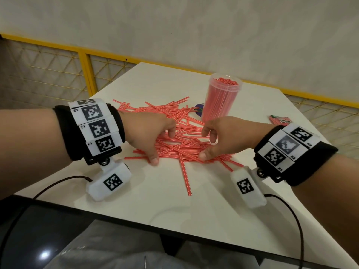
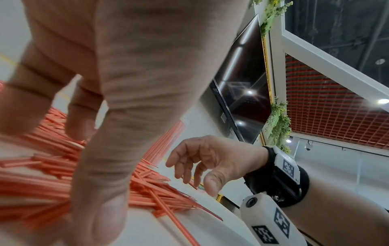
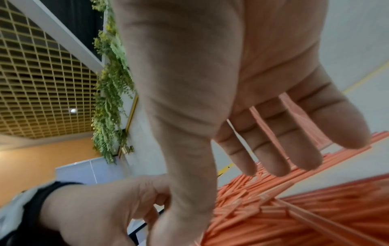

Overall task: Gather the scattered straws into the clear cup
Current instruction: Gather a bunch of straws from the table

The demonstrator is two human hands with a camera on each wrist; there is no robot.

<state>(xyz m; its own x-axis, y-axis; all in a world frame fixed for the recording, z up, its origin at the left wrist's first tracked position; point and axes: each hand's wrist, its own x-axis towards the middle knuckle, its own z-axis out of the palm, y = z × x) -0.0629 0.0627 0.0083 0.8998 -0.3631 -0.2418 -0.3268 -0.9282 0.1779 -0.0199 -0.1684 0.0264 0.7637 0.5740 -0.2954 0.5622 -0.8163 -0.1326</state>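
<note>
Red straws (image 1: pixel 180 136) lie in a loose pile on the white table (image 1: pixel 155 200). Behind the pile stands the clear cup (image 1: pixel 223 98), upright and packed with red straws. My left hand (image 1: pixel 163 147) is on the pile's left side, its thumb pressed to the table and its bent fingers resting on the straws (image 2: pixel 157 188). My right hand (image 1: pixel 207 146) is on the right side, thumb on the straws and fingers relaxed just above them (image 3: pixel 294 216). Neither hand visibly holds a straw. One straw (image 1: pixel 185 177) points toward me, away from the pile.
A red packet (image 1: pixel 279 119) lies at the table's right edge. A purple object (image 1: pixel 199 109) peeks out left of the cup. A yellow mesh railing (image 1: pixel 87 68) runs behind the table. Dark cables (image 1: pixel 58 183) trail from both wrists over the near table edge.
</note>
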